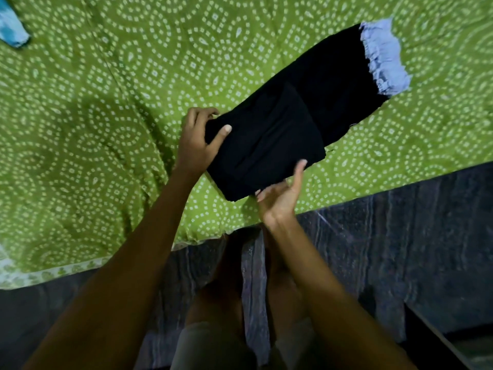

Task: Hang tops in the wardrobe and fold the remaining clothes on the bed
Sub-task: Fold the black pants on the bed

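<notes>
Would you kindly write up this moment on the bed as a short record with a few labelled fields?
surface: green patterned bedsheet
garment: black folded cloth, lying on the sheet
beneath garment: pale lilac cloth, showing at the far end
left hand: left hand grips the near left corner, thumb on top
right hand: right hand at the near right edge, fingers under it, thumb up
other item: blue cloth, top left corner
stage: folding under way

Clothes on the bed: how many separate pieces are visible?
3: black garment held by both hands, lavender piece at its far end, blue cloth top left. More may lie out of view.
</notes>
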Demonstrator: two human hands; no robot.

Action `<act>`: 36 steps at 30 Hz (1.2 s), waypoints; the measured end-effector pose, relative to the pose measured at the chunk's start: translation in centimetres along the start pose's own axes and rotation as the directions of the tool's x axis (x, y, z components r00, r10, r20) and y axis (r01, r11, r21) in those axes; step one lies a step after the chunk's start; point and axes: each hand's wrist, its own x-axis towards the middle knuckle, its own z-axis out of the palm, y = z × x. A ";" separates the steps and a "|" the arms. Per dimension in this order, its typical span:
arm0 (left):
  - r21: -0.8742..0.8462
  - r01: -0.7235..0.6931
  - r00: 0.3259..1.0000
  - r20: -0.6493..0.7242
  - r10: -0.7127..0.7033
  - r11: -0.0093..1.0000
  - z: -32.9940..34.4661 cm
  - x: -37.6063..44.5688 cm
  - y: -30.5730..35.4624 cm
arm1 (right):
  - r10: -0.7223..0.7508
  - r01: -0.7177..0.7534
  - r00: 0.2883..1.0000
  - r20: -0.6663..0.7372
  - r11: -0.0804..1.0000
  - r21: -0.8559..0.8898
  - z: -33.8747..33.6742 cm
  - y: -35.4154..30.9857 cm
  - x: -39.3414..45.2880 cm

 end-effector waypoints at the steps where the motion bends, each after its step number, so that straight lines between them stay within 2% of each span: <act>1: 0.043 -0.055 0.998 -0.028 0.057 0.998 0.2 -0.5 -0.3 | -0.018 0.017 1.000 -0.016 0.998 -0.054 0.7 0.5 -0.4; 4: 0.254 -0.200 0.975 -0.043 0.218 0.946 1.0 -1.2 -1.2 | -0.053 0.040 0.992 -0.116 0.993 -0.110 3.6 1.0 -0.6; 6: 0.255 -0.222 0.965 -0.080 0.249 0.941 1.2 -0.9 -1.2 | -0.128 0.103 0.970 -0.206 0.986 -0.129 5.2 0.7 0.0; 9: 0.110 -0.094 0.986 -0.130 0.108 0.989 0.9 -0.4 -0.5 | -0.290 0.240 0.921 -0.259 0.948 -0.208 6.1 0.9 0.9; 12: 0.155 -0.013 0.999 -0.031 0.018 0.988 1.1 -0.7 -0.7 | -0.310 0.198 0.906 -0.290 0.913 -0.358 5.2 1.4 1.6; 14: 0.165 -0.008 0.999 -0.049 0.016 0.986 0.9 -0.7 -0.5 | -0.291 0.182 0.907 -0.304 0.922 -0.342 4.9 1.1 1.7; 17: 0.319 -0.112 0.957 -0.221 0.188 0.941 0.7 -0.8 0.8 | -0.209 0.146 0.940 -0.271 0.961 -0.234 4.3 0.5 1.4; 18: 0.368 -0.184 0.937 -0.214 0.276 0.911 0.9 -1.3 1.3 | -0.177 0.119 0.952 -0.251 0.966 -0.230 4.0 0.5 1.1; 20: 0.455 -0.305 0.925 -0.066 0.373 0.837 1.5 -2.7 2.0 | -0.146 0.091 0.968 -0.206 0.962 -0.256 3.3 0.6 1.0; 22: 0.535 -0.297 0.944 0.037 0.329 0.791 2.5 -4.0 1.4 | -0.155 0.092 0.965 -0.210 0.954 -0.285 3.0 0.6 1.1; 24: 0.510 -0.167 0.980 -0.004 0.197 0.844 3.0 -4.5 0.9 | -0.185 0.099 0.946 -0.267 0.947 -0.306 3.0 0.6 1.4; 28: 0.216 0.048 0.997 -0.069 -0.034 0.975 3.0 -4.0 1.8 | -0.187 0.107 0.938 -0.292 0.958 -0.268 2.9 0.4 1.4; 30: 0.076 0.083 0.991 -0.112 -0.074 0.994 2.7 -3.8 2.3 | -0.230 0.129 0.909 -0.349 0.948 -0.291 2.9 -0.1 1.3; 31: 0.082 0.037 0.990 -0.136 -0.026 0.996 2.5 -3.7 2.5 | -0.335 0.171 0.851 -0.405 0.905 -0.389 3.0 -0.5 1.2; 32: 0.141 -0.034 0.985 -0.162 0.057 0.989 2.5 -3.8 2.7 | -0.531 0.234 0.732 -0.426 0.784 -0.576 2.9 -1.0 1.0; 33: 0.213 -0.100 0.971 -0.192 0.141 0.972 2.6 -3.9 3.0 | -0.760 0.337 0.565 -0.321 0.568 -0.751 3.1 -1.4 0.8; 34: 0.272 -0.147 0.953 -0.218 0.210 0.951 3.0 -4.0 3.4 | -0.921 0.455 0.378 -0.098 0.276 -0.847 3.2 -1.7 0.5; 35: 0.316 -0.173 0.937 -0.238 0.254 0.933 3.5 -4.2 3.8 | -0.958 0.540 0.243 0.152 0.003 -0.842 3.4 -1.6 0.3; 36: 0.359 -0.177 0.935 -0.228 0.270 0.916 4.1 -4.4 4.0 | -0.899 0.598 0.205 0.387 -0.198 -0.777 3.7 -1.3 0.6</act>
